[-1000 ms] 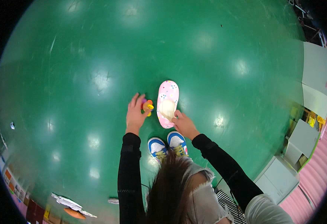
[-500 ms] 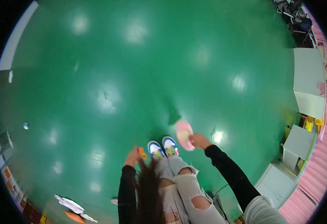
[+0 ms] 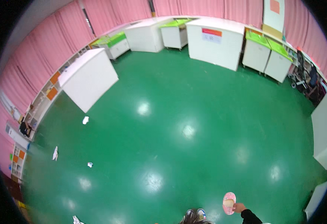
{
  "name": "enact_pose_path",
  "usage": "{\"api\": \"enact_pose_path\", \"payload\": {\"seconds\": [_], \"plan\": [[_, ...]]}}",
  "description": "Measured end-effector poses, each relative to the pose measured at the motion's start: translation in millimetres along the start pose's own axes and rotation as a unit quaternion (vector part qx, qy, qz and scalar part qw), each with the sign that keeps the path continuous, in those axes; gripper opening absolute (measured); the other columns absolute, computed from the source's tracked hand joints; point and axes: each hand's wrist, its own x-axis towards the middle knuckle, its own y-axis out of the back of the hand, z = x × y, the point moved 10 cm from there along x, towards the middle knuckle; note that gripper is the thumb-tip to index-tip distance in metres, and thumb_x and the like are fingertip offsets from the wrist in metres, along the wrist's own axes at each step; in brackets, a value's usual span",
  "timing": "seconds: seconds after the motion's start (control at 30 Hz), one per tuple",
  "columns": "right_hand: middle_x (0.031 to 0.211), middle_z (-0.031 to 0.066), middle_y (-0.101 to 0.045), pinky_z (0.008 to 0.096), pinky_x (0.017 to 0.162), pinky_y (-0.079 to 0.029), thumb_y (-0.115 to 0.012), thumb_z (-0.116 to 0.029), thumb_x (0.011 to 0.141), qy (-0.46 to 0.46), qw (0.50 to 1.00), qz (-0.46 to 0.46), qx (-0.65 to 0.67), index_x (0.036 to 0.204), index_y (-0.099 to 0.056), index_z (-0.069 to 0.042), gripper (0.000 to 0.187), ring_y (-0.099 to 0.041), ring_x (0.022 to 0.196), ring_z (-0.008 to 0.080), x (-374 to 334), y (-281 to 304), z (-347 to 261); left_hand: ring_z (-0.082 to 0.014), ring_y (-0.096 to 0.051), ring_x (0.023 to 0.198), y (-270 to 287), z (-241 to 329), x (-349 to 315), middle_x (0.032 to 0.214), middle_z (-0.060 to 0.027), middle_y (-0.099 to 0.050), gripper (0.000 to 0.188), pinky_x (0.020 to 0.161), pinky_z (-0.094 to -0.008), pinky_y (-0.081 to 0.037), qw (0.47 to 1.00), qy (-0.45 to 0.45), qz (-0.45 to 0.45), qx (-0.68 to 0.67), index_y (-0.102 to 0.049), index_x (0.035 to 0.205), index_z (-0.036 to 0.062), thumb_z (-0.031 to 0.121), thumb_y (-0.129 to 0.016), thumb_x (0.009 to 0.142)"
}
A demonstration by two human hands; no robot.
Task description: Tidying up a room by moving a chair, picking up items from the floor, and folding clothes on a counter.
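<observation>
My right hand (image 3: 239, 207) is closed on the edge of a flat pink oval thing (image 3: 229, 196), shaped like a slipper, with a cream patch in its middle. It is held upright above the green floor, to the right of my shoes (image 3: 201, 214). Its exact kind is not plain from here. A black sleeve (image 3: 250, 216) covers my right forearm. My left hand is out of sight below the lower edge. Dark hair hides part of my shoes.
Crumpled white pieces (image 3: 85, 120) lie scattered on the green floor (image 3: 193, 97) at the left. White cabinets (image 3: 215, 44) and green-topped carts (image 3: 258, 54) line the far side, before pink curtains (image 3: 193, 8). A folded stroller (image 3: 305, 78) stands at the right.
The view has tilted up from my legs to the far side of the room. My left hand, with a small orange-yellow thing, has left the picture. My right hand still holds the pink thing.
</observation>
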Motion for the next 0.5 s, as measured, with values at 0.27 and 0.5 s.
{"api": "enact_pose_path", "payload": {"seconds": [0.27, 0.5], "plan": [[0.100, 0.0163, -0.058, 0.0451, 0.075, -0.044, -0.044, -0.034, 0.080, 0.142, 0.979, 0.086, -0.120, 0.103, -0.054, -0.006, 0.037, -0.054, 0.089, 0.0345, 38, 41, -97, -0.0165, -0.053, 0.087, 145, 116, 7, 0.104, -0.0062, -0.053, 0.063, 0.071, -0.0324, -0.044, 0.967, -0.196, 0.138, -0.087, -0.037, 0.116, 0.0007, 0.028, -0.070, 0.070], [0.086, 0.0112, -0.063, 0.0389, 0.074, -0.048, -0.060, -0.039, 0.064, 0.063, 0.983, 0.024, -0.173, 0.085, -0.063, -0.011, 0.035, -0.060, 0.082, 0.0279, 159, 77, -174, -0.0142, -0.054, 0.076, 266, 158, -66, 0.095, -0.0058, -0.055, 0.052, 0.060, -0.0289, -0.044, 0.938, -0.221, 0.249, -0.100, -0.042, 0.107, 0.0025, 0.026, -0.070, 0.069]]}}
